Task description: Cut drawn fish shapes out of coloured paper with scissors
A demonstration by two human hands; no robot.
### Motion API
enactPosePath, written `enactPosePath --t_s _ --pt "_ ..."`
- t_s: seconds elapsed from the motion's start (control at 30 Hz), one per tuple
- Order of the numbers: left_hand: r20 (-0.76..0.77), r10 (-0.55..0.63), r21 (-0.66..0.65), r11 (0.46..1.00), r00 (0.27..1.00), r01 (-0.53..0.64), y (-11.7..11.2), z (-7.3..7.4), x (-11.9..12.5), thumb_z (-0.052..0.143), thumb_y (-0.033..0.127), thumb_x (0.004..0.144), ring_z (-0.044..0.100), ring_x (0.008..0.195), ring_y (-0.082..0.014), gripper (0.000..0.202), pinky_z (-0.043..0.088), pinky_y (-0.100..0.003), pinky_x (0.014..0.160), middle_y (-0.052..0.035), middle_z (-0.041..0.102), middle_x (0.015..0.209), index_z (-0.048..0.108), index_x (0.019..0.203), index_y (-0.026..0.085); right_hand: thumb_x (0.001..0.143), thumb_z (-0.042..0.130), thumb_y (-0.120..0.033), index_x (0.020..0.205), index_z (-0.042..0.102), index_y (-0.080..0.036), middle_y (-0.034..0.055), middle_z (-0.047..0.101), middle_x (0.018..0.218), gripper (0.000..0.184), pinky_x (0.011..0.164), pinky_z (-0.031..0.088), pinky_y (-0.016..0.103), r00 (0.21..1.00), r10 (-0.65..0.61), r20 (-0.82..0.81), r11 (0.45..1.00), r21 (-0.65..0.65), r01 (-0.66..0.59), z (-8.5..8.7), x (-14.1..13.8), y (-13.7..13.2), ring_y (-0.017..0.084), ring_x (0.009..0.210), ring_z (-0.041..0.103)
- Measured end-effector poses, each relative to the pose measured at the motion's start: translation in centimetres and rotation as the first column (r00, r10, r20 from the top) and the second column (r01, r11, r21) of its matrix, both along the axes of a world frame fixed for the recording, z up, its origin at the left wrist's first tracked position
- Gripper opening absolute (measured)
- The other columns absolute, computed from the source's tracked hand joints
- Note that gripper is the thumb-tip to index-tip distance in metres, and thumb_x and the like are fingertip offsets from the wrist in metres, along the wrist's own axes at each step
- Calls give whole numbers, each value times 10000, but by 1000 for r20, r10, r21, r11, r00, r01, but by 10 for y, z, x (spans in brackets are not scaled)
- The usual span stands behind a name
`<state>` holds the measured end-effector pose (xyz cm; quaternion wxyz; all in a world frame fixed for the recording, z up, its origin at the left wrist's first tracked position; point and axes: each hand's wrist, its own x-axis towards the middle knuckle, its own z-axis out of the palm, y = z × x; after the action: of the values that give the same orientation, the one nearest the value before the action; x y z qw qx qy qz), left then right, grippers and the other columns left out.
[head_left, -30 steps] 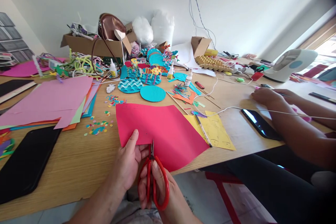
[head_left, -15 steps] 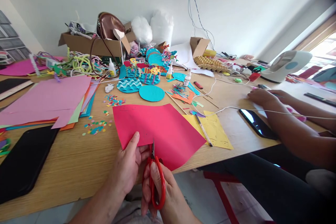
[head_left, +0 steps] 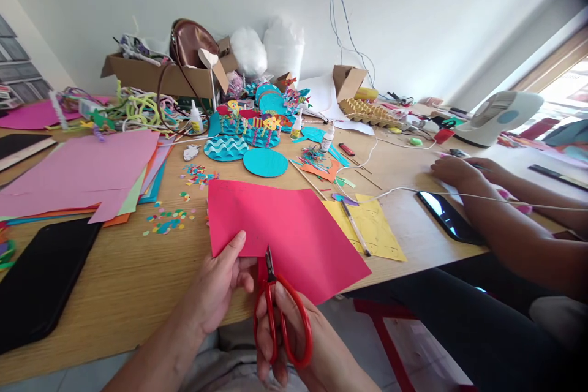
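Observation:
A large sheet of red-pink paper point(head_left: 285, 220) is held up over the table's front edge. My left hand point(head_left: 223, 285) grips its lower left part, with the thumb on top and the fingers beneath. Red-handled scissors point(head_left: 305, 324) sit in my right hand point(head_left: 298, 331), my fingers through the loops. Their handles are spread, and the dark blades meet the paper at a cut along its lower edge. Just beyond the sheet lies a turquoise oval point(head_left: 265, 162), beside a wavy-striped blue piece point(head_left: 225, 149).
Coloured paper point(head_left: 82, 171) and a black tablet-like slab point(head_left: 46, 282) lie left. Confetti dots point(head_left: 169, 222) are scattered nearby. Right are yellow paper point(head_left: 379, 233), a pen point(head_left: 356, 228), a phone point(head_left: 448, 215) and another person's arms point(head_left: 500, 226). A white cable crosses the table.
The scissors' handles have spread apart in my right hand. The red-pink sheet has shifted slightly to the right and turned a little. My left hand still holds it.

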<state>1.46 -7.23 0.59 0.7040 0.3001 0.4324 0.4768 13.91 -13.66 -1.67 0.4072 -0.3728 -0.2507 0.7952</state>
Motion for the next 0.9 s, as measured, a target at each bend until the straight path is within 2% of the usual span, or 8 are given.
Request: enactPosePath --t_s 0.1,0.27,0.67,0.9 --pt "12 0 -30 1000 1000 1 2 1 0 616 253 785 705 642 -208 242 551 -254 490 -67 742 832 571 1009 171 813 486 -606 830 535 -136 -8 573 491 473 297 346 129 1000 -12 10 1000 12 12 0 -2 1 94 354 545" --pt "48 18 -66 998 999 -15 3 0 0 614 234 791 716 687 -247 216 589 -355 624 -79 747 793 574 985 148 827 471 -599 820 539 -133 -17 557 478 471 297 323 126 998 -46 44 999 21 45 1 -2 4 92 353 541" --pt "59 21 -98 995 998 -15 7 -1 1 643 205 755 716 668 -251 222 587 -345 609 -97 751 761 607 958 122 811 481 -618 806 530 -139 -23 545 473 481 269 287 114 995 -88 40 994 70 85 2 -6 9 96 342 551" --pt "40 37 -104 994 998 -33 7 2 1 649 195 733 708 619 -243 152 585 -346 591 -92 746 721 629 863 118 798 489 -633 772 517 -148 -57 493 437 487 253 251 109 993 -98 65 989 115 90 -3 -7 8 64 292 486"
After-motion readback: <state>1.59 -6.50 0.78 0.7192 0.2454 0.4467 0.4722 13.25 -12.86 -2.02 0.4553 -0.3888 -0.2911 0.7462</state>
